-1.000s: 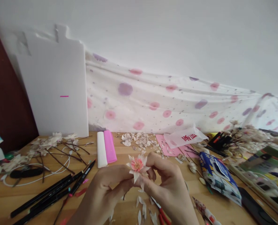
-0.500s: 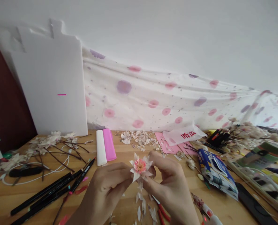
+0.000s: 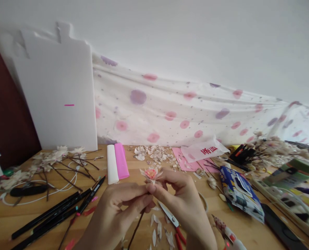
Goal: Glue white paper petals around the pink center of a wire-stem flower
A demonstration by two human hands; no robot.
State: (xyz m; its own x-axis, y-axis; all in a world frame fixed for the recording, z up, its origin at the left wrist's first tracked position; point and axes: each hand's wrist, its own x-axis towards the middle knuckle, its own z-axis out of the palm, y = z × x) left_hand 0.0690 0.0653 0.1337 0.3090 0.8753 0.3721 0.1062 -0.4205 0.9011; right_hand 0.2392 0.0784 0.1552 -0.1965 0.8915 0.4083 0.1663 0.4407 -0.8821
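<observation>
You have one flower (image 3: pixel 151 173), pink-centred with pale petals, raised above the surface (image 3: pixel 3 217) between your two hands. Your left hand (image 3: pixel 112 205) has its grip pinched around the single dark stem (image 3: pixel 136 229); your right hand (image 3: pixel 184 198) has thumb and fingertips grasping the flower just beneath its petals. Under your right hand lies one pair of scissors (image 3: pixel 179 236) with red handles.

Ahead of you stand two rolls side by side, one white (image 3: pixel 112 166), one pink (image 3: pixel 121 161). At your left there are at least three black pens (image 3: pixel 45 215) and one cluster of pale blossoms (image 3: pixel 59 156) on twigs. To your right sit one blue-and-white packet (image 3: pixel 241 192) and one white bag (image 3: pixel 205 151) over one pink sheet (image 3: pixel 180 161). The loose petals (image 3: pixel 155 154) are too many to count.

The surface is light wood and crowded. Behind it you face one white board (image 3: pixel 57 86) bearing a pink line, one spotted cloth (image 3: pixel 167 100) and a white wall (image 3: pixel 183 38).
</observation>
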